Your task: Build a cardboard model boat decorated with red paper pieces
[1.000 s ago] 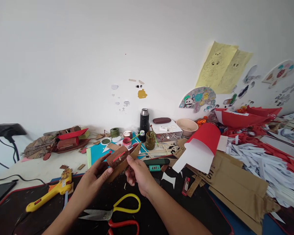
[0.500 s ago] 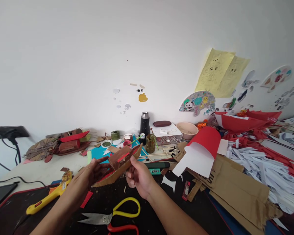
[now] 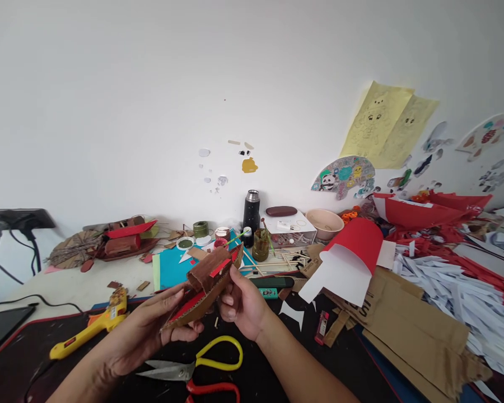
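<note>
A small cardboard boat [image 3: 208, 285] with a red inside and a brown curved cabin is held up over the dark mat, tilted with its far end raised to the right. My left hand [image 3: 153, 324] grips its near left end, fingers beneath and thumb along the side. My right hand [image 3: 246, 302] pinches the far right end, thumb on the side wall. A red strip [image 3: 220, 267] lies on the cabin. Below the boat are scissors [image 3: 193, 369] with yellow and red handles. To the left of my left hand rests a yellow glue gun [image 3: 88, 330].
Behind the boat stand a black flask [image 3: 251, 210], a murky jar [image 3: 261, 245] and paint pots. Red and white paper [image 3: 353, 263], brown cardboard [image 3: 415, 313] and white paper strips [image 3: 457, 285] cover the right. Another brown boat [image 3: 124, 246] sits back left.
My left hand has moved down and right and closed round the boat's near end. The boat has tipped, showing more of its red inside. The view has shifted slightly.
</note>
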### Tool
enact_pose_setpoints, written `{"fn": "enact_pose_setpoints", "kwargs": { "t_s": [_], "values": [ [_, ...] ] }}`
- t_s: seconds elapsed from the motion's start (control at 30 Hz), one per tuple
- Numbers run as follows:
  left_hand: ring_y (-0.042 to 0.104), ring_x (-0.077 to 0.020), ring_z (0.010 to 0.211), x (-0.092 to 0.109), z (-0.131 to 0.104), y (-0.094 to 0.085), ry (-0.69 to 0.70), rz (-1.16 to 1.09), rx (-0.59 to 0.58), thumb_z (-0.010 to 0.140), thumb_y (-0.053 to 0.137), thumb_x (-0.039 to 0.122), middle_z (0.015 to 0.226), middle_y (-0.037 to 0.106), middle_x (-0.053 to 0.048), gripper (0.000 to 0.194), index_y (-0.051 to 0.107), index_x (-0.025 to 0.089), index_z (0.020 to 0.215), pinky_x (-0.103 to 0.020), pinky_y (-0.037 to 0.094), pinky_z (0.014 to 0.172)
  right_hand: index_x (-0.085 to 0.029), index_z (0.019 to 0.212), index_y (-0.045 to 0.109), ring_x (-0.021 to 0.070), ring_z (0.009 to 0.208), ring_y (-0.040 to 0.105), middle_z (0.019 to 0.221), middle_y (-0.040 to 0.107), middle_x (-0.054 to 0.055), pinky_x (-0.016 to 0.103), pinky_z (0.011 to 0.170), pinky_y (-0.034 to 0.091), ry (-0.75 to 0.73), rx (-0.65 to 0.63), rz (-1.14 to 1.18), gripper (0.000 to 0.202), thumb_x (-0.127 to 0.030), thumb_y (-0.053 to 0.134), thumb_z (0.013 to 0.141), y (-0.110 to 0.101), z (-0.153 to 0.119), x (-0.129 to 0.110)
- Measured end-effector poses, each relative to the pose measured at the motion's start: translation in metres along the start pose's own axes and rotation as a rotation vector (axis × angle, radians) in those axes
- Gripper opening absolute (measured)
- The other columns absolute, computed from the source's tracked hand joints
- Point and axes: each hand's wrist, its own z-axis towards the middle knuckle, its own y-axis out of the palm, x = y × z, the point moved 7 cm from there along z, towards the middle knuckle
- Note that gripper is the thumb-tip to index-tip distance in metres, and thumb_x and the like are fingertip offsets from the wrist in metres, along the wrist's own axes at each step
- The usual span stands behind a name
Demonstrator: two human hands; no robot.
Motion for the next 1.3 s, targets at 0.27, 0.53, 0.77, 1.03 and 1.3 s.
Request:
{"fn": "enact_pose_setpoints", "kwargs": {
  "t_s": [0.27, 0.53, 0.77, 1.03, 1.3],
  "values": [
    [0.079, -0.0227, 0.07, -0.005, 0.002, -0.002, -0.014, -0.059, 0.035, 0.073, 0.099, 0.034, 0.088, 0.083, -0.009, 0.053, 0.08, 0.019, 0.121, -0.027, 0.064, 0.061, -0.021, 0.078, 0.054, 0.0059, 0.038, 0.034, 0.053, 0.048, -0.01, 0.026, 0.045, 0.012, -0.035, -0.027, 0.023, 0.068, -0.083, 0.081, 0.073, 0.003, 0.0, 0.0],
    [0.079, -0.0198, 0.079, 0.003, 0.011, -0.012, 0.144, -0.059, 0.15, 0.073, 0.096, 0.021, 0.104, 0.082, -0.008, 0.066, 0.072, 0.021, 0.134, -0.025, 0.064, 0.068, -0.018, 0.114, 0.067, 0.007, 0.037, 0.035, 0.056, 0.052, -0.009, 0.024, 0.04, 0.017, -0.138, 0.04, -0.085, 0.083, -0.09, 0.071, 0.075, 0.005, -0.003, -0.008],
    [0.081, -0.023, 0.089, 0.012, 0.011, -0.015, 0.26, 0.045, 0.249, 0.071, 0.098, 0.027, 0.112, 0.082, -0.008, 0.06, 0.074, 0.023, 0.126, -0.025, 0.066, 0.07, -0.017, 0.131, 0.062, 0.0075, 0.037, 0.04, 0.057, 0.055, -0.009, 0.021, 0.039, 0.026, -0.198, 0.026, -0.396, 0.092, -0.091, 0.069, 0.077, 0.012, -0.006, -0.002],
    [0.079, -0.0202, 0.09, 0.006, 0.013, -0.017, 0.264, 0.089, 0.288, 0.063, 0.103, 0.029, 0.128, 0.078, -0.008, 0.071, 0.067, 0.025, 0.124, -0.024, 0.066, 0.069, -0.016, 0.123, 0.061, 0.0077, 0.038, 0.041, 0.055, 0.052, -0.011, 0.021, 0.038, 0.028, -0.177, 0.055, -0.471, 0.087, -0.087, 0.074, 0.075, 0.01, -0.005, 0.002],
    [0.079, -0.0267, 0.104, 0.004, 0.013, -0.017, 0.249, 0.172, 0.21, 0.073, 0.099, 0.039, 0.137, 0.074, -0.011, 0.074, 0.063, 0.027, 0.137, -0.031, 0.066, 0.08, -0.017, 0.1, 0.064, 0.0072, 0.037, 0.042, 0.053, 0.055, -0.008, 0.02, 0.037, 0.027, -0.165, 0.044, -0.489, 0.068, -0.081, 0.073, 0.08, 0.007, -0.004, -0.001]
  ]
}}
